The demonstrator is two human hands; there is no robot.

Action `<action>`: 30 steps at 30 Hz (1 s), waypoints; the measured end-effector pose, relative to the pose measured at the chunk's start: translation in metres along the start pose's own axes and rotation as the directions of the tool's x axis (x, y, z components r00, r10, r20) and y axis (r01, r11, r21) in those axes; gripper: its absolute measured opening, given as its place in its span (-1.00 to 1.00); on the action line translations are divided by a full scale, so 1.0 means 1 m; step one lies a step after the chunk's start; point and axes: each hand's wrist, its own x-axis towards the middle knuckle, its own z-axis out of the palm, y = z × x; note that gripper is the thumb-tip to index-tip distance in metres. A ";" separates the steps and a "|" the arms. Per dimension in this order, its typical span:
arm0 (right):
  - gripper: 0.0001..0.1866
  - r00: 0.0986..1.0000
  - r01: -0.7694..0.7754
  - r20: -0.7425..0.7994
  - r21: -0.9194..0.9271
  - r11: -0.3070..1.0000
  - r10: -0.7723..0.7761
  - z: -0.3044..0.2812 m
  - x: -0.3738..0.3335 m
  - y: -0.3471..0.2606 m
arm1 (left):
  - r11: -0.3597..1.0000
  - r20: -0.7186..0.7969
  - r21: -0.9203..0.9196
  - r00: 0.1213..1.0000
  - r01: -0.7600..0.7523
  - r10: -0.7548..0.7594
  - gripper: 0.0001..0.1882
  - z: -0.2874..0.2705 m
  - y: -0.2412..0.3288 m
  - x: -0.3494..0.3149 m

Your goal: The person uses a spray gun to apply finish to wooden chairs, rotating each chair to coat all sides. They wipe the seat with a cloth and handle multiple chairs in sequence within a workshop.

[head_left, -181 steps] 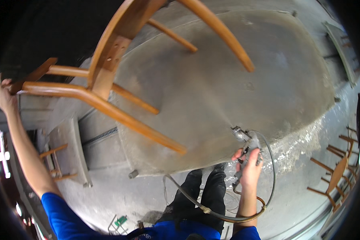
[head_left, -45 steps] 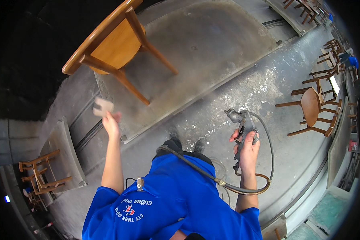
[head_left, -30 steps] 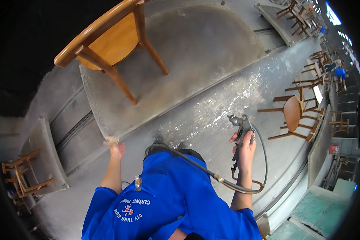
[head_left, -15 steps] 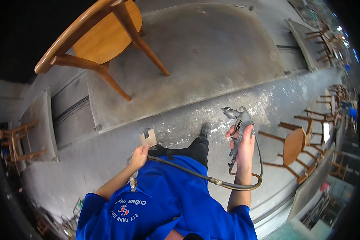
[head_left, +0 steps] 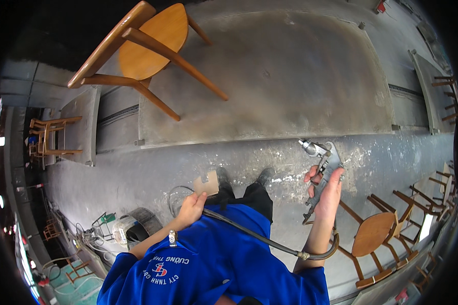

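Note:
My right hand (head_left: 330, 194) is closed round the grip of a silver spray gun (head_left: 332, 161), its nozzle pointing up and to the left. From the gun a dark hose (head_left: 254, 235) loops over my forearm and runs across my front to beside my left hand (head_left: 192, 208). That hand pinches a thin, flat tan piece (head_left: 205, 186) with a dark notch at its top; whether it is cardboard or sanding paper I cannot tell. Ahead on the left, a brown wooden chair (head_left: 155, 43) stands on a large grey slab (head_left: 275, 76), apart from both hands.
Wooden chairs (head_left: 374, 234) stand on the right, and more stacked chairs (head_left: 53, 134) are at the far left. A white bucket-like container (head_left: 130, 229) is behind my left elbow. A gap with a dark rail (head_left: 118, 116) separates the slabs.
My view has swung, so the chair and slab sit further right and look more level. The spray gun is slightly further right. Both hands keep their hold.

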 end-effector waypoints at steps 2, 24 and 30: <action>-0.21 0.996 0.031 0.082 0.013 0.999 -0.032 -0.002 -0.004 -0.023 | 0.992 -0.046 -0.064 0.993 -0.108 0.105 -0.58 0.006 0.012 -0.015; -0.14 0.903 0.130 0.420 -0.056 0.990 -0.095 0.059 -0.040 -0.068 | 0.878 -0.410 -0.289 0.878 -0.382 0.247 -0.59 0.008 0.004 -0.052; -0.21 0.773 0.257 0.597 0.018 0.966 -0.217 0.137 -0.019 -0.063 | 0.839 -0.505 -0.452 0.862 -0.303 0.039 -0.58 -0.013 -0.040 -0.067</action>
